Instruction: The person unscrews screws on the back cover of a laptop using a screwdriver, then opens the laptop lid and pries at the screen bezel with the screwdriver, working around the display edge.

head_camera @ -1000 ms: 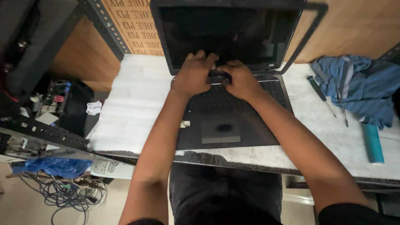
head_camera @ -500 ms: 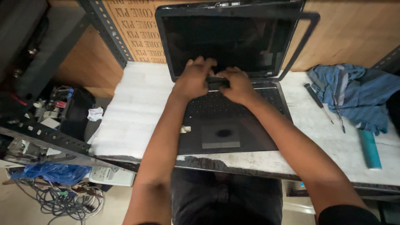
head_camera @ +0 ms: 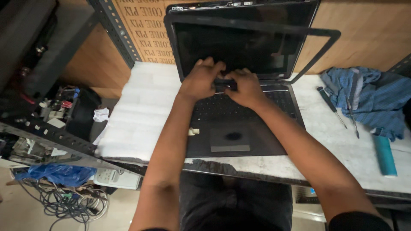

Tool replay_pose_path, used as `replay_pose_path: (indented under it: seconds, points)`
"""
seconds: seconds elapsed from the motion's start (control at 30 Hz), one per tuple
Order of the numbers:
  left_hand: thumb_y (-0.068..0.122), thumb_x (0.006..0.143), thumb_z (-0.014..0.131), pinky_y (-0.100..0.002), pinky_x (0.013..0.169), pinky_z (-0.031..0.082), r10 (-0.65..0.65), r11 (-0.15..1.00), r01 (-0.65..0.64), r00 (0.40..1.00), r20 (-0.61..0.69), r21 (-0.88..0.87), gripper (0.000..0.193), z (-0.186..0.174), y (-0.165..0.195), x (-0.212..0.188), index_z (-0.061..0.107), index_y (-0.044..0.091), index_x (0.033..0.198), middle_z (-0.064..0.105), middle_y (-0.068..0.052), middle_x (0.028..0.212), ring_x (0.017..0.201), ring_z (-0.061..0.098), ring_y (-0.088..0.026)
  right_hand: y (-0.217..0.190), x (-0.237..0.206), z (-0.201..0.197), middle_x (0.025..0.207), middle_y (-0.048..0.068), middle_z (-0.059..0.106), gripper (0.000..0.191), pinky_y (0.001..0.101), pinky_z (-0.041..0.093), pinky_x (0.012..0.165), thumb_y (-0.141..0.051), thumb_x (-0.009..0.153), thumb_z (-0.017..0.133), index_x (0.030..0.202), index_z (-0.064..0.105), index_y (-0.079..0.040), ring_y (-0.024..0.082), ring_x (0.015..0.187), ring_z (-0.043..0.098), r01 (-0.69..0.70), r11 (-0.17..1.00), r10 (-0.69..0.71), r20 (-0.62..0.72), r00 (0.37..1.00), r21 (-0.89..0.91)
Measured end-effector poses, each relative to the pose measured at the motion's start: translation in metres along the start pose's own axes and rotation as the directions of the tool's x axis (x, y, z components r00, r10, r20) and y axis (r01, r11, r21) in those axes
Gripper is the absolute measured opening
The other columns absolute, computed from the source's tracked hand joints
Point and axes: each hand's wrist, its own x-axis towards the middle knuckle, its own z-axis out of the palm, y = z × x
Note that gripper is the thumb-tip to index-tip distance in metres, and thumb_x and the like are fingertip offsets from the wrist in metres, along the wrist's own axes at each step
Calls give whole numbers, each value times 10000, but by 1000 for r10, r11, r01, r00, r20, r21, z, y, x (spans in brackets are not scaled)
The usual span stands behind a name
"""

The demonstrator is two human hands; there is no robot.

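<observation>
Bezel (head_camera: 319, 53) half-detached from laptop (head_camera: 239, 124) | left hand (head_camera: 199, 81), right hand (head_camera: 246, 87) both clenched on hinge strip (head_camera: 225, 82) | bottom edge remains attached

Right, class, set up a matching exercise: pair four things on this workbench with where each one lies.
Things:
1. laptop
2. blue cloth
3. teal tube
4. hands

Places:
A. at the bench's near right edge
B. at the laptop's hinge
C. middle of the bench
D. far right, beside two screwdrivers

Pairs: 1-C, 2-D, 3-A, 4-B
</observation>
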Motion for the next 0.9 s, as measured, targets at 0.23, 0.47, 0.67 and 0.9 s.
replay_pose_path:
  seconds: [0.23,0.47,0.67,0.9]
  points:
    - [-42,694,663,-435,918,451,-68,988,70,998,15,-136,536,-1,-7,-2,589,76,1212,688,-113,968,1001,643,-332,3,-4,-2,1002,79,674,375,476,458,915,-221,749,838,1092,728,-117,302,1023,612,14,1000,-14,43,999,7]
    - [-146,639,551,-428,850,544,-156,951,125,983,-91,-283,641,-11,1,-7,583,40,1251,682,-164,1022,998,675,-348,-11,1,-1,1007,97,639,446,477,428,835,-267,733,859,1135,738,-119,319,1010,595,64,993,-67,-32,997,-96]
    - [-158,655,506,-364,855,571,-157,881,84,980,-120,-466,634,-14,-8,-6,537,33,1258,677,-156,1012,929,690,-271,-24,3,-4,975,100,623,460,494,412,763,-267,684,863,1102,744,-116,323,974,592,92,991,-99,-67,993,-101]
    - [-165,689,515,-325,802,547,-214,861,128,969,-122,-492,580,-5,-18,-9,549,35,1232,726,-118,977,909,702,-226,-28,12,-6,1026,137,656,370,459,527,869,-207,779,816,1085,713,-26,332,1007,629,183,980,-184,-6,983,-85]
